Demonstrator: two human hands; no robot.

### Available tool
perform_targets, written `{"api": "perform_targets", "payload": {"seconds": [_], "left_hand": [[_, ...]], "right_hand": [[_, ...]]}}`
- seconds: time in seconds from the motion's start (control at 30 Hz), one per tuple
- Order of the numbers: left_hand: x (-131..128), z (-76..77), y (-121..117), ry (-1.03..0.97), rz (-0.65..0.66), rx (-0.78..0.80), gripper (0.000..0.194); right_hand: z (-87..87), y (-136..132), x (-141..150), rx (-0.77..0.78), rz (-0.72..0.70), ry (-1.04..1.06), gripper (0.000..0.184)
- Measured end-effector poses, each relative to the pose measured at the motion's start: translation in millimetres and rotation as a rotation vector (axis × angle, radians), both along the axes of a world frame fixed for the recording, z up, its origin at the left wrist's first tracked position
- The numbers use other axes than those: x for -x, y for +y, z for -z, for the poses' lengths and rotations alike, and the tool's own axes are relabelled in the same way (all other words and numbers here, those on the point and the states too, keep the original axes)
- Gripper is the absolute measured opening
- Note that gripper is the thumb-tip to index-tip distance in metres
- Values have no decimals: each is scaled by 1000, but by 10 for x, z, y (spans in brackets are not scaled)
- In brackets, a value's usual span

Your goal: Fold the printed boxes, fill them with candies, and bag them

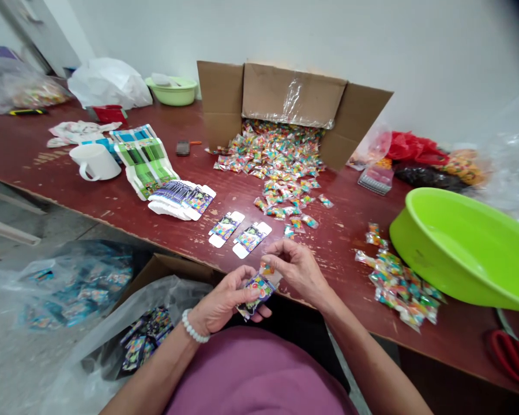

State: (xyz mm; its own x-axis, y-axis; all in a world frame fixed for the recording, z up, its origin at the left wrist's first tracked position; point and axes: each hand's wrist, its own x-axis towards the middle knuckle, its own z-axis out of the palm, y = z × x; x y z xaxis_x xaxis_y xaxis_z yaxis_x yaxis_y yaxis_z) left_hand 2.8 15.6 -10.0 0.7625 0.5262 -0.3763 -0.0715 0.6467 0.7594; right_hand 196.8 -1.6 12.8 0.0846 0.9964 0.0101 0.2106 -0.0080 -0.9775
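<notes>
The left hand (237, 293) holds one carton (259, 291) by the desk (341, 245); the right hand (301, 270) pinches a candy packet (266, 268) at its opening. Bagged cartons (140, 346) below appear finished; two loose cartons (253, 237) and a stack (179, 196) remain.

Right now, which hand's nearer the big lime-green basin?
Right. The right hand is left of the basin, with loose packets between; the left hand is farther left, holding a small box.

on my feed, the right edge cuts off the green basin (462, 248), the red handles (507, 353) blur, and the left hand (221, 301) partly hides the small printed box (258, 291).
</notes>
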Motion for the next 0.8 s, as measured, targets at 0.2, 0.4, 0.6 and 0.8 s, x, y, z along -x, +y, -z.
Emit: {"api": "perform_targets", "payload": {"seconds": [0.2,0.4,0.6,0.8], "left_hand": [[-23,-23,-33,21,-48,-83,39],[-75,18,-45,-41,-3,-146,49],[-129,50,-42,-49,-87,-108,44],[-133,47,-50,14,-118,-175,35]], "right_hand": [[62,-24,-6,-120,183,-133,13],[-4,-78,97,-281,122,-400,9],[-21,-68,31,-222,-50,-599,28],[-39,-83,46,-247,-130,-543,16]]}}
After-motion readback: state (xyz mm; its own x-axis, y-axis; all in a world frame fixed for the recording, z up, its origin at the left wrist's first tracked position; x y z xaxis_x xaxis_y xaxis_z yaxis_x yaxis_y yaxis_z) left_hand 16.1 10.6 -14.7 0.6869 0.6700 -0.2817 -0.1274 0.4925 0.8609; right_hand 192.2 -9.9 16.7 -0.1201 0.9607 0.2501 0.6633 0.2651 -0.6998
